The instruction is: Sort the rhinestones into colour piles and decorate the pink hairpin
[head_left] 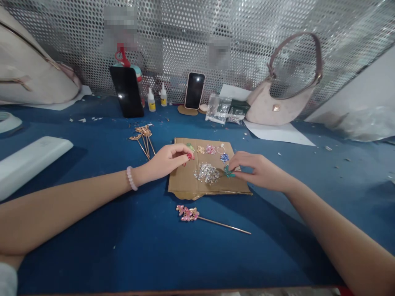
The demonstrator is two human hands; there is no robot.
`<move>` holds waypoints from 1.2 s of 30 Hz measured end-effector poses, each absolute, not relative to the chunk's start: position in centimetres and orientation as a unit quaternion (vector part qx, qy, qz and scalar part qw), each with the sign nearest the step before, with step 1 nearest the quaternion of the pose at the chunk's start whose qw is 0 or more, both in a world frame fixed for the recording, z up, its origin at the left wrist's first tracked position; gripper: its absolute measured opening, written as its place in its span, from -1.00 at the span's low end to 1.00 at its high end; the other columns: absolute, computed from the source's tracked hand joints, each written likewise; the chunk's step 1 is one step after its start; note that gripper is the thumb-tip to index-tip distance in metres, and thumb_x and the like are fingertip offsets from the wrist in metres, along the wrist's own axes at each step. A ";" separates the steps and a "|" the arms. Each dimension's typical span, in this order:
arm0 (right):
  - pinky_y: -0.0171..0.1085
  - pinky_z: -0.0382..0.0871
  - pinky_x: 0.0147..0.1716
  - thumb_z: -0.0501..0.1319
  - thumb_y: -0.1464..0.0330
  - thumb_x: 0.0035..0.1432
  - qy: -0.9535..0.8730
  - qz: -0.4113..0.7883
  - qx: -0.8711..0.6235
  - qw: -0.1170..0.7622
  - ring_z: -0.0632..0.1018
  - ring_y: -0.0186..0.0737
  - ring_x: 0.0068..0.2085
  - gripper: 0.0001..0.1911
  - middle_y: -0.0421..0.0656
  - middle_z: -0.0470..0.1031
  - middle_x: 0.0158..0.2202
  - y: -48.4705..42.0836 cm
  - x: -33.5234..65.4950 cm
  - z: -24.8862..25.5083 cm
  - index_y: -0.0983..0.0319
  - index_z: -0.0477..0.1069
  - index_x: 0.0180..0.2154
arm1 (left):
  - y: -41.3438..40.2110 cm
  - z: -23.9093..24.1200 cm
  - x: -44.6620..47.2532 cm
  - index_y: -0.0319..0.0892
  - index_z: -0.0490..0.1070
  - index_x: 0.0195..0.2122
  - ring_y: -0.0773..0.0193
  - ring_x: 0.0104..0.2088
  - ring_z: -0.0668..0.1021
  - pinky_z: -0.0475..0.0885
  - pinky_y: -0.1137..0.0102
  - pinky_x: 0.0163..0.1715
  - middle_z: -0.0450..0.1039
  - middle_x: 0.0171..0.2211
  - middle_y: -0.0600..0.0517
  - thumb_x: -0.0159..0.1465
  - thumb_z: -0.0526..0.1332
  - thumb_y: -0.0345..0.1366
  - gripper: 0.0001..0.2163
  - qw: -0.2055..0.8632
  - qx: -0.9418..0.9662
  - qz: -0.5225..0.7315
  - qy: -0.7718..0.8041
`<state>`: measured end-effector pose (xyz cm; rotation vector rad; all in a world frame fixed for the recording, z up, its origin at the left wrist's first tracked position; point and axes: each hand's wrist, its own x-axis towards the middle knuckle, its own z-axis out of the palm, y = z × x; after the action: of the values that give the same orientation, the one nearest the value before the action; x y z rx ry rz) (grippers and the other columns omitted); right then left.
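Cardboard probably keeps gem piles sorted by colour; right hand at teal pile, left hand near green pile; can't tell if fingers grip anything

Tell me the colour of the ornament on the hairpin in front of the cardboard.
The ornament is pink and gold-toned, best seen in the head view.

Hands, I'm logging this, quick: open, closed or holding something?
Left hand: fingers curled near green pile; hold unclear.
Right hand: fingers at teal pile; hold unclear.

Matt cardboard sheet, glossy gems
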<state>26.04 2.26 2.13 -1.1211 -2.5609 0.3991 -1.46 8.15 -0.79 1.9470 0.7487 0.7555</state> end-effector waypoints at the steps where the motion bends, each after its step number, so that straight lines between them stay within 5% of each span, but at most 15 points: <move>1: -0.18 0.39 -0.26 0.08 0.36 0.20 -0.897 0.135 -0.391 0.156 0.48 -0.24 -0.27 -0.86 -0.13 0.49 -0.35 2.2 25.9 2.1 0.18 0.40 -0.33 | 8.1 -0.8 -1.5 -0.21 0.39 -0.39 0.33 -0.40 0.44 0.36 0.43 -0.40 0.41 -0.40 0.03 0.17 0.07 -0.31 -0.86 0.440 0.789 0.302 0.303; 15: -0.18 0.43 -0.28 -0.04 0.41 0.23 -0.884 0.000 -0.438 0.167 0.55 -0.17 -0.25 -0.74 -0.08 0.55 -0.28 1.3 24.6 1.6 0.20 0.39 -0.16 | 7.9 -0.8 -1.5 -0.20 0.40 -0.37 0.35 -0.41 0.42 0.33 0.47 -0.46 0.42 -0.34 0.04 0.17 0.05 -0.36 -0.86 0.417 0.809 0.295 0.291; 21: -0.19 0.40 -0.31 -0.05 0.47 0.23 -0.905 -0.058 -0.394 0.148 0.51 -0.18 -0.33 -0.78 -0.08 0.51 -0.39 1.0 23.4 1.3 0.24 0.36 -0.26 | 7.5 -0.8 -1.7 -0.19 0.39 -0.27 0.35 -0.38 0.42 0.36 0.45 -0.40 0.37 -0.30 0.02 0.22 0.05 -0.38 -0.86 0.363 0.852 0.298 0.230; 25: -0.12 0.36 -0.18 -0.05 0.52 0.22 -0.906 -0.097 -0.372 0.178 0.52 -0.15 -0.21 -0.76 -0.05 0.53 -0.28 0.8 23.3 1.3 0.25 0.33 -0.17 | 7.1 -0.8 -1.8 -0.18 0.36 -0.18 0.33 -0.32 0.44 0.38 0.44 -0.34 0.37 -0.24 0.01 0.26 0.07 -0.38 -0.85 0.331 0.879 0.282 0.194; 36: -0.09 0.38 -0.11 0.06 0.44 0.18 -0.837 0.084 -0.444 0.310 0.50 -0.14 -0.06 -0.88 -0.07 0.48 -0.08 0.3 23.2 2.0 0.15 0.33 -0.27 | 7.6 -1.0 -1.7 -0.19 0.39 -0.25 0.34 -0.36 0.43 0.37 0.43 -0.38 0.35 -0.29 0.03 0.21 0.03 -0.45 -0.82 0.356 0.857 0.297 0.225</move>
<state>23.23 0.29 2.01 -1.1736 -2.2100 0.2217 -1.72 7.57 -1.02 2.2130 0.5820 0.7678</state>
